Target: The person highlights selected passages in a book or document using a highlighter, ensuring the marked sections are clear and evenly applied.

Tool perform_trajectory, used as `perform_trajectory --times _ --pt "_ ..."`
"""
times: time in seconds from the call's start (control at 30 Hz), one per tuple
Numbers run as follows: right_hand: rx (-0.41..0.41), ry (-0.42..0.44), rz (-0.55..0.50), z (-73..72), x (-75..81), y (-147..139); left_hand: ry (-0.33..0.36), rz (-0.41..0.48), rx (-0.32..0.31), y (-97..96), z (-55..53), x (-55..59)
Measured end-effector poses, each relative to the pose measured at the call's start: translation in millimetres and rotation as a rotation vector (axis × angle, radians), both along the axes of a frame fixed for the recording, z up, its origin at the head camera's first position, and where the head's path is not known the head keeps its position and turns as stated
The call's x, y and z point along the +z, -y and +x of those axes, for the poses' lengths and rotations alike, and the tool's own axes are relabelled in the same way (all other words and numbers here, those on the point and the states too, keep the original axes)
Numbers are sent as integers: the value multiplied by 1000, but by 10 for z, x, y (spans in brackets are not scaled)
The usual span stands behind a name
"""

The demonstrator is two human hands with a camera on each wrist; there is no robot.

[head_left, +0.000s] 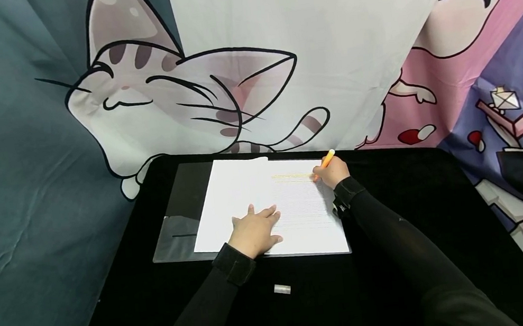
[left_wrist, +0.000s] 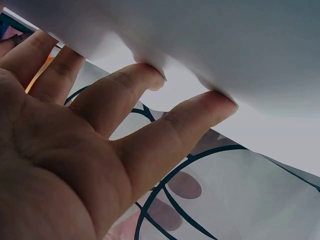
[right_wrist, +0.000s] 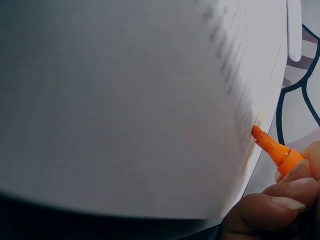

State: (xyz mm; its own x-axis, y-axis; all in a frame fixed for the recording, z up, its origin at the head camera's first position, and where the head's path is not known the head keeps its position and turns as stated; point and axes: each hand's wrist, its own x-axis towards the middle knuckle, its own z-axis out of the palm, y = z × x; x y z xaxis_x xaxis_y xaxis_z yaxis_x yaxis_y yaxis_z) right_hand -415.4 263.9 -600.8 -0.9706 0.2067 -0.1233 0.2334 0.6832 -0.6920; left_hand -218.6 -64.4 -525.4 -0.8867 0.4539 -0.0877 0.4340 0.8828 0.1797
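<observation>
White sheets of paper (head_left: 231, 198) lie in an open folder, and the right-hand page carries lines of print. Near its top run yellow-orange highlighted lines (head_left: 287, 175). My right hand (head_left: 334, 172) pinches an orange highlighter (head_left: 327, 159) at the page's upper right, and its orange tip (right_wrist: 256, 131) is right at the printed text in the right wrist view. With fingers spread, my left hand (head_left: 254, 233) rests on the lower middle of the paper. In the left wrist view, the left fingertips (left_wrist: 222, 102) press against the white sheet.
The folder (head_left: 180, 235) shows a dark, glossy left flap beyond the paper. A small whitish cap-like cylinder (head_left: 282, 289) lies on the black tablecloth (head_left: 324, 305) in front of the folder. Behind the table hangs a curtain (head_left: 338, 70) printed with cartoon cats.
</observation>
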Motion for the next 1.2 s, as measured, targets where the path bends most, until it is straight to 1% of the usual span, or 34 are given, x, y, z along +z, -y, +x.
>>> perform_trajectory --times 0.07,0.13,0.27,0.37,0.47,0.53,0.6,0.67,0.73,0.9,1.07,1.17,1.2 --pt "5 14 -15 -52 -49 -43 13 -19 2 -9 43 123" --pt "2 27 -25 -65 -54 -59 12 -16 1 -7 56 143" --pt "-6 39 -24 -76 -64 -84 18 -6 2 -7 42 128" --pt "-6 30 -16 -68 -60 -105 9 8 3 -5 -4 11" --pt "3 14 -9 -64 -60 -128 -22 20 1 4 -75 -173" --pt "8 12 -9 -62 -59 -143 -29 27 -1 11 -126 -287" --pt "3 21 -9 -68 -64 -160 -31 32 -5 19 -164 -359" --pt "-9 35 -12 -74 -70 -176 -25 35 -7 24 -185 -392" --pt "-20 44 -15 -80 -74 -191 -17 39 -7 28 -193 -398" --pt "-30 38 -27 -80 -80 -215 -14 36 -2 24 -166 -351" --pt "-23 14 -17 -57 -77 -244 -31 17 -7 10 -135 -295" --pt "-19 11 -16 -41 -65 -256 -50 9 -12 12 -128 -298" --pt "-16 11 -17 -41 -66 -264 -46 3 -10 9 -125 -283"
